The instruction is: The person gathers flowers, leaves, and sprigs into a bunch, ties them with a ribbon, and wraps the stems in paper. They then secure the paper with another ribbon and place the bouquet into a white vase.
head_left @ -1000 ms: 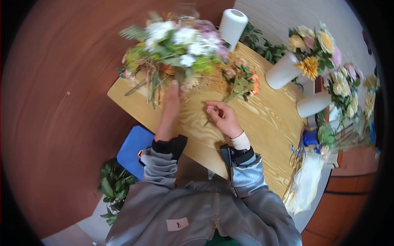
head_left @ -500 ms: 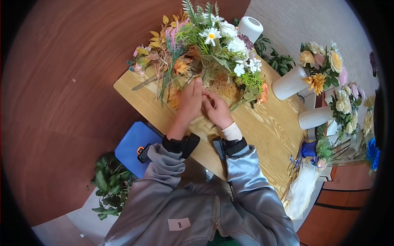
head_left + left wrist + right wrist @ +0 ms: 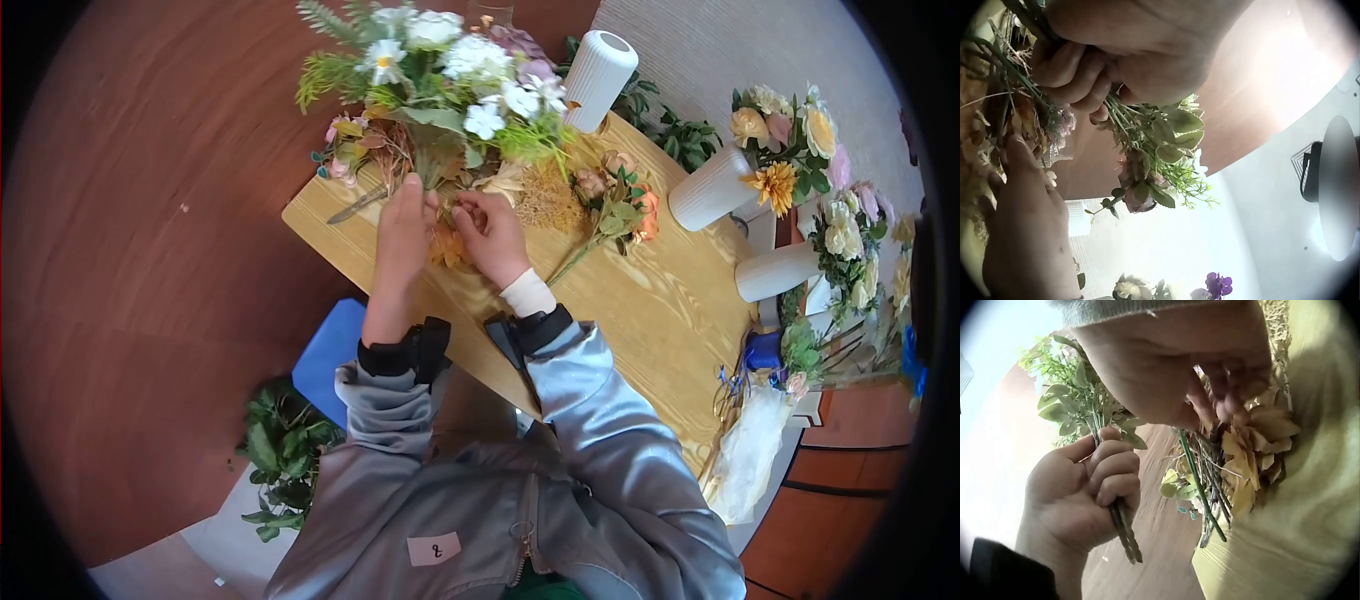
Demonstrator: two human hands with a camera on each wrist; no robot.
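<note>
My left hand point(image 3: 400, 240) point(image 3: 1129, 56) point(image 3: 1079, 494) grips the gathered stems of a mixed bouquet point(image 3: 472, 62) point(image 3: 1063, 409) with white blooms, a daisy, mauve flowers and green sprigs. The fingers wrap round the stems, whose cut ends stick out below the fist in the right wrist view. Beside it, my right hand point(image 3: 495, 245) point(image 3: 1029, 228) point(image 3: 1172, 362) reaches with loosely bent fingers to loose stems and yellow-brown leaves point(image 3: 1254, 453) on the table. No thing shows clearly held in it; its fingertips are partly hidden. An orange flower point(image 3: 448, 245) lies between the hands.
An orange-flowered sprig point(image 3: 610, 215) lies right of the hands on the wooden table point(image 3: 620, 310). One white vase point(image 3: 601, 80) stands behind; two filled vases point(image 3: 708, 190) point(image 3: 775, 272) are at the right, near blue ribbon point(image 3: 763, 350) and white wrapping point(image 3: 745, 450). Scissors-like blades point(image 3: 357, 205) lie left.
The bouquet and my left hand have moved left from half a second ago. My right hand has shifted left too, and a gap shows between the hands, which were together.
</note>
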